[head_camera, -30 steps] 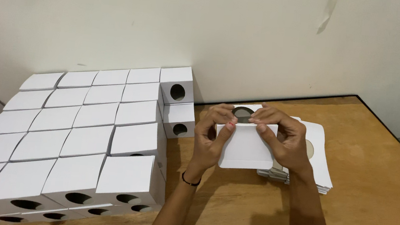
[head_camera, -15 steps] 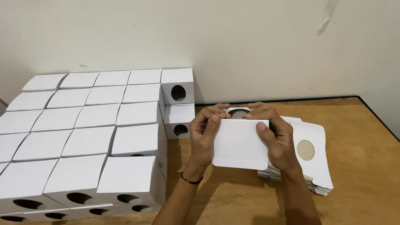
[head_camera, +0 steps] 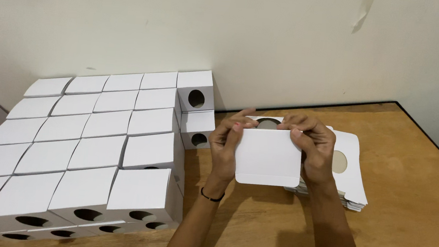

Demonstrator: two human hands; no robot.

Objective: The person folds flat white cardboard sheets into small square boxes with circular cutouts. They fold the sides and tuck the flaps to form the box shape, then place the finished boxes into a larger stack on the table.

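Observation:
Both hands hold one flat white cardboard box blank (head_camera: 268, 157) above the wooden table (head_camera: 413, 209). My left hand (head_camera: 228, 143) grips its left edge, and my right hand (head_camera: 315, 148) grips its right edge, thumbs on the near face. A round cut-out shows at the blank's top edge, behind the fingers. Under my right hand lies a stack of flat white blanks (head_camera: 350, 174) with round holes.
Several folded white boxes with round holes are stacked in rows at the left (head_camera: 96, 144), two layers high. Two more folded boxes (head_camera: 195, 105) stand stacked against the pale wall. A black table edge runs along the right side.
The blank has shifted a little left and lower, and its near panel now hangs flatter toward me. My fingers have moved along its top edge.

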